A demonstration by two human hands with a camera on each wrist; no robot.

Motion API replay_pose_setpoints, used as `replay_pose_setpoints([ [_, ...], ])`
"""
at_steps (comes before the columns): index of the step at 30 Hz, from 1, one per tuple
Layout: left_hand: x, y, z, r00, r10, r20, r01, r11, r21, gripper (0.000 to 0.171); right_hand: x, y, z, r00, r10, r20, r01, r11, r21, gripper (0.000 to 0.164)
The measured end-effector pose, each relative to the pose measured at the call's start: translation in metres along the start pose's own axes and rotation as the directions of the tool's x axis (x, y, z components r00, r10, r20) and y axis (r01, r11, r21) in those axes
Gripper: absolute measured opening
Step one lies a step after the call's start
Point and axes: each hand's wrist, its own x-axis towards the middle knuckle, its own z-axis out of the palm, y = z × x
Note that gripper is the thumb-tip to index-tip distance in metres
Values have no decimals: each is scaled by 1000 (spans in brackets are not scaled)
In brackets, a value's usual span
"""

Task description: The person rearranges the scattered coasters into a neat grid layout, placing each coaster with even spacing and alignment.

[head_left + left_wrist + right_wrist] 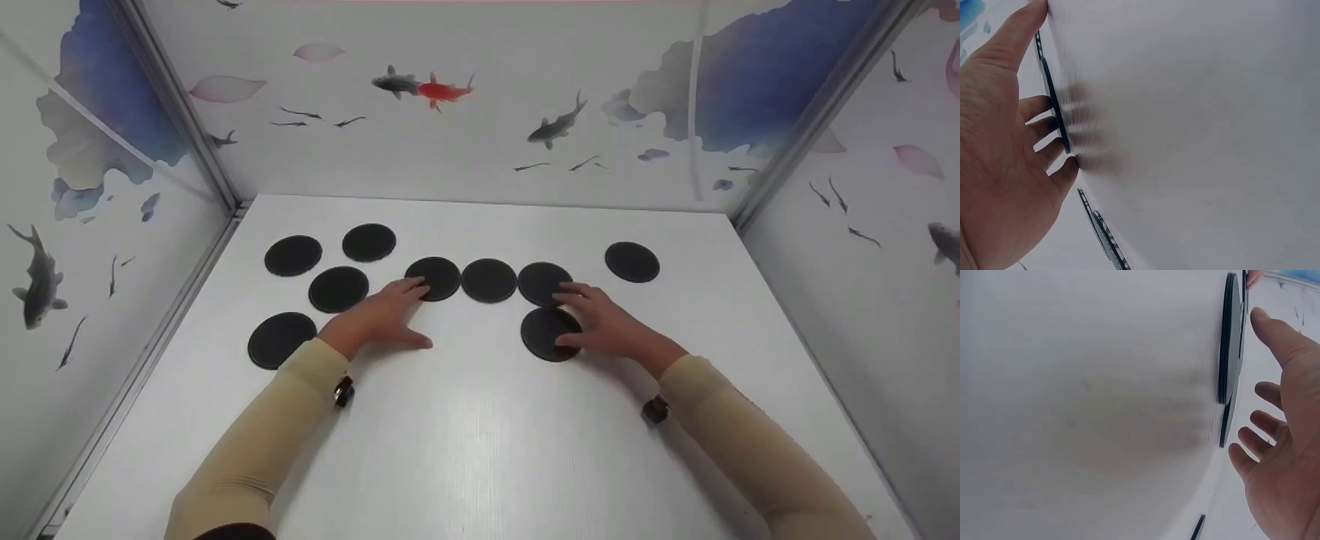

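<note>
My left hand [381, 319] has its fingertips on the left black round disc [439, 283] of a short row, with the thumb spread away over the table. Beside that disc lies the middle disc [489, 281], untouched. My right hand [607, 321] hovers at the right end of the row. Its fingers reach over the edge of the right disc [540, 282], and its thumb is over a lower disc [546, 334] just in front; contact is hard to tell. In the right wrist view, the fingers of the right hand [1292, 439] are apart and slightly bent.
To the left lie several more black discs, among them a far disc [369, 242], a near disc [281, 341] and one by the left wrist [337, 289]. Another disc [632, 262] sits at the right back. Printed wall panels [480, 165] enclose the white table [480, 450].
</note>
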Motion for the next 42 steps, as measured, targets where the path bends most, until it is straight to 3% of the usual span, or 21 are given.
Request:
replay_pose_setpoints([
  [12, -6, -3, 10, 1000, -20, 16, 20, 1000, -23, 112, 14, 14, 6, 991, -18, 136, 20, 1000, -13, 92],
  [29, 4, -1, 1, 1000, -6, -6, 6, 1000, 11, 113, 19, 13, -7, 993, -10, 117, 13, 1000, -26, 90],
  [33, 2, -2, 0, 999, 2, -43, -2, 1000, -6, 113, 20, 13, -7, 993, -9, 120, 13, 1000, -28, 89],
  [37, -6, -4, -9, 996, -10, -87, 7, 999, -31, 108, 21, 15, -5, 992, -7, 126, 12, 999, -40, 90],
  [42, -23, -16, -30, 987, -56, -151, 51, 998, -36, 87, 21, 18, -5, 992, 0, 125, 6, 999, -47, 91],
])
